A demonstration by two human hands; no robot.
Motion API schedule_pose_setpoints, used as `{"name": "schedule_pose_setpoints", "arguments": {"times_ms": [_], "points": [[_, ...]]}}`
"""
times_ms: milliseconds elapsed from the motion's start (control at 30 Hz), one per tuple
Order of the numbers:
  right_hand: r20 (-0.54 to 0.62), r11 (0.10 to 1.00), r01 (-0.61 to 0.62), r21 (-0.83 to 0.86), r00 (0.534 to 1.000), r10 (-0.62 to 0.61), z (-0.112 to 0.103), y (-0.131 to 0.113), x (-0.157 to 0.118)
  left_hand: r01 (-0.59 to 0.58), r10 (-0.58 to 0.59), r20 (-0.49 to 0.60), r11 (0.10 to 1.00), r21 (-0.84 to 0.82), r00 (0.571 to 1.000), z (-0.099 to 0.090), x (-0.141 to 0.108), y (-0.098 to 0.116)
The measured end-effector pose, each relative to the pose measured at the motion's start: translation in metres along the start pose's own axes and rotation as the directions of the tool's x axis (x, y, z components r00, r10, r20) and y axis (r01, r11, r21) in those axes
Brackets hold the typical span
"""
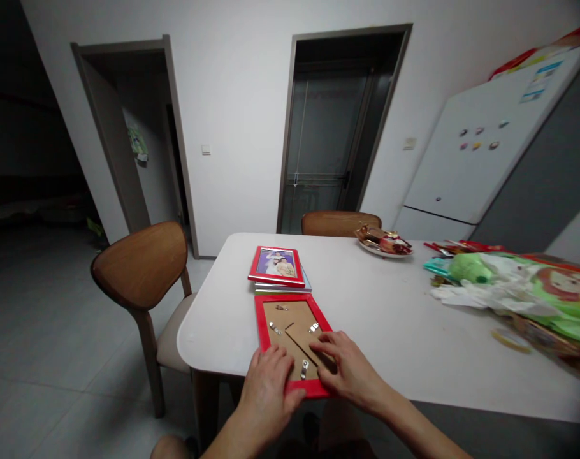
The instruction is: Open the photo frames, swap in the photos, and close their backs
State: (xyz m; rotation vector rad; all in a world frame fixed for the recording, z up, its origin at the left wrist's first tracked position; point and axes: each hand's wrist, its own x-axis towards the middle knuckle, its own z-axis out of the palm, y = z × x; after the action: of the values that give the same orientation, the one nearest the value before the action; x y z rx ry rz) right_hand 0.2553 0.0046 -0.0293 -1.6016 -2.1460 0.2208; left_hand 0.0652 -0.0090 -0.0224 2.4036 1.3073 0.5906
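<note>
A red picture frame (262,322) lies face down at the near edge of the white table, its brown backing board (290,319) showing with metal clips and a slit. My left hand (272,382) grips the near left corner, thumb along the bottom edge and fingers on the backing. On the right side, my right hand (346,366) has its bent fingers on the backing and frame edge. Just beyond is another red frame (299,275) with a photo (276,262), face up on a small stack.
The white table (366,299) holds a plate (399,254) of small items, and a green plush (471,268), white tissue (495,295) and packaging at right. Wooden chairs (141,264) stand left and behind. A fridge (457,153) is at back right.
</note>
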Motion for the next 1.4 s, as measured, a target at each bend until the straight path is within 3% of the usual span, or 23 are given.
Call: {"name": "schedule_pose_setpoints", "arguments": {"times_ms": [233, 467, 800, 900, 1067, 1400], "points": [[-0.006, 0.999, 0.042, -0.017, 0.999, -0.042, 0.002, -0.009, 0.005, -0.004, 0.004, 0.018, 1.0, -0.014, 1.0, -0.003, -0.006, -0.012], [-0.036, 0.983, -0.087, -0.163, 0.996, 0.082, 0.003, 0.001, 0.031, 0.014, -0.013, 0.024, 0.999, -0.042, 1.0, -0.007, -0.007, -0.017], [-0.013, 0.993, -0.016, -0.116, 1.0, 0.015, 0.004, 0.007, 0.028, -0.006, 0.005, -0.001, 0.999, -0.05, 1.0, -0.006, -0.007, -0.018], [-0.038, 0.99, 0.063, -0.122, 0.997, -0.068, 0.002, -0.005, 0.017, -0.01, 0.01, 0.001, 0.998, -0.059, 1.0, -0.006, -0.006, -0.022], [0.094, 0.947, 0.322, -0.023, 0.943, -0.318, 0.0, -0.033, -0.002, -0.031, 0.03, -0.013, 0.996, -0.09, 0.999, -0.006, -0.005, -0.029], [0.131, 0.913, 0.404, -0.062, 0.91, -0.394, -0.001, -0.041, -0.004, -0.041, 0.04, -0.013, 0.992, -0.12, 0.999, -0.006, -0.007, -0.032]]}}
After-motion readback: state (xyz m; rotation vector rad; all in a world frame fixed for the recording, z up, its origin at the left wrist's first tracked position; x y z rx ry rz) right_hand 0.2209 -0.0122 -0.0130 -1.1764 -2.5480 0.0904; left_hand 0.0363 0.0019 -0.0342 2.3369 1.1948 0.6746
